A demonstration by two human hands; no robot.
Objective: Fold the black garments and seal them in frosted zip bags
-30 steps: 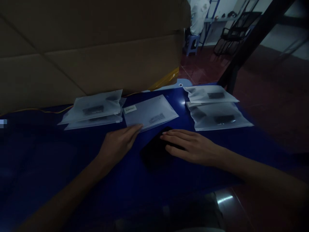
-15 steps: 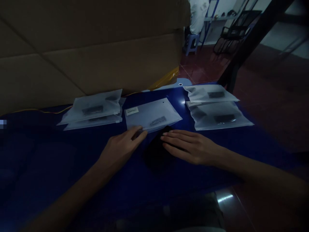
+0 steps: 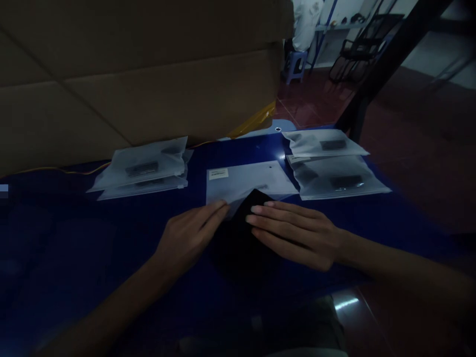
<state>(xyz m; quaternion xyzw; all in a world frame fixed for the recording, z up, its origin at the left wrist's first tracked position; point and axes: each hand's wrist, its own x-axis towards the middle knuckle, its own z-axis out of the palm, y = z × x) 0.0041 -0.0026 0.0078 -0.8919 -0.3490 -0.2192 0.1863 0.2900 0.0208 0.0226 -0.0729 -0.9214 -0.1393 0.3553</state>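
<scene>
In the middle of the blue table lies a translucent zip bag [image 3: 241,181] with a white label at its upper left corner. My left hand [image 3: 193,230] is closed at the bag's near left edge, thumb and fingers pinched together on it. My right hand [image 3: 293,230] lies over a flat black item [image 3: 241,238], its fingers straight and side by side, thumb hidden beneath. The item's pointed far corner overlaps the bag's near edge; whether it is inside the bag I cannot tell. Its outline is lost in the dark, and its kind is unclear.
Filled translucent bags are stacked on the left [image 3: 145,166] and on the right [image 3: 342,173]. A large cardboard box [image 3: 148,99] stands behind the table [image 3: 55,248]. Farther back, a person [image 3: 307,25] sits on a blue stool [image 3: 295,67] near a black chair [image 3: 359,49].
The middle bag has shifted right and slightly nearer. The black item's corner now covers more of the bag's near edge, and my left fingers have closed together at that edge.
</scene>
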